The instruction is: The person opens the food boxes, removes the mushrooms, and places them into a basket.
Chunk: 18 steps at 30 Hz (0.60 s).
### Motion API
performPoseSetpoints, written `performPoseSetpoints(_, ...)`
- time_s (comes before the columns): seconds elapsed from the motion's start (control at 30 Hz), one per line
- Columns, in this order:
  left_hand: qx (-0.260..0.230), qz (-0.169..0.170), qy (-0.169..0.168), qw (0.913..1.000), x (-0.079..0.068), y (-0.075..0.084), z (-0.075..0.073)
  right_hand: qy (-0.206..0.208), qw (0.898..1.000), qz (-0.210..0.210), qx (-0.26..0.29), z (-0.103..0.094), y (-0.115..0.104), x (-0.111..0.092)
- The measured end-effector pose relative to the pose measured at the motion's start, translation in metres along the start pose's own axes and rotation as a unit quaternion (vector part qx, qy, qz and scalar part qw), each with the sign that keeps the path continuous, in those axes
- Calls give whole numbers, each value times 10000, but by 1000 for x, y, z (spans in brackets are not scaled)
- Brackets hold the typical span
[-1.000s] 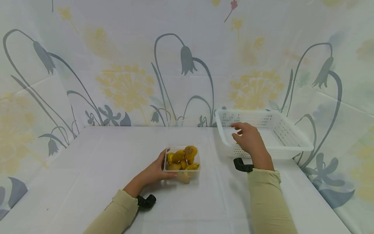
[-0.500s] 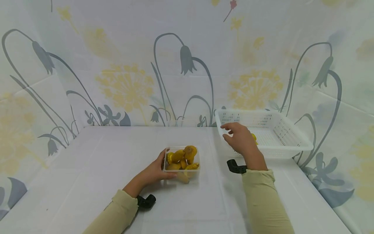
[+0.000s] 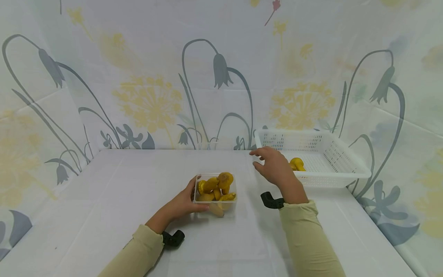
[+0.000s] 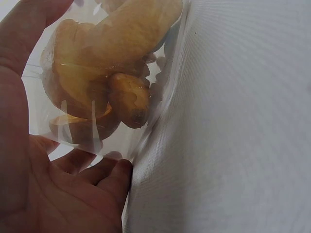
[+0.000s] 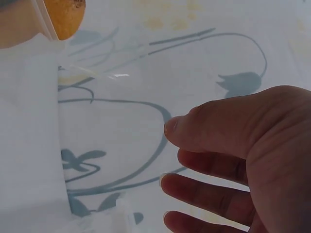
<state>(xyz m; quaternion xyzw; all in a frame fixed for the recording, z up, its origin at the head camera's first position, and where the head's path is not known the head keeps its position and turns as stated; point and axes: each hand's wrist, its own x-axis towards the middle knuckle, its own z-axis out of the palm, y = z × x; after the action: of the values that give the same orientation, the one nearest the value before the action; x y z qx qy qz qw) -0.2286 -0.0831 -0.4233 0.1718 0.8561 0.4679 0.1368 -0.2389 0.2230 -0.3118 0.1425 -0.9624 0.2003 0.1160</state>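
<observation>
A clear plastic box (image 3: 232,202) filled with several yellow mushrooms (image 3: 212,185) sits on the white table. My left hand (image 3: 181,203) grips its left side, thumb at the near side and fingers round the far side. In the left wrist view, mushrooms (image 4: 129,99) press against the see-through wall. My right hand (image 3: 275,167) hovers over the near left corner of a white perforated basket (image 3: 332,177), fingers loosely bent and holding nothing. Yellow mushrooms (image 3: 297,164) lie in the basket, partly hidden behind that hand and the rim.
A floral-patterned cloth (image 3: 221,111) hangs behind the table and along its sides. Something clear and faint, perhaps another plastic container (image 3: 207,146), stands at the table's back edge. The basket takes up the back right corner.
My right hand has moved left from above the basket, uncovering the yellow mushrooms inside. My left hand and the plastic box have stayed in place.
</observation>
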Motion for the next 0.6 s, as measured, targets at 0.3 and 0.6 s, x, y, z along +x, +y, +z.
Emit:
performPoseSetpoints(0.3,-10,-62,42,10000,0,0,0,-3,9992,-361,-171,7,-16,-1)
performPoseSetpoints(0.6,27,-12,14,10000,2,-2,0,-85,9972,-671,-306,13,-32,-5)
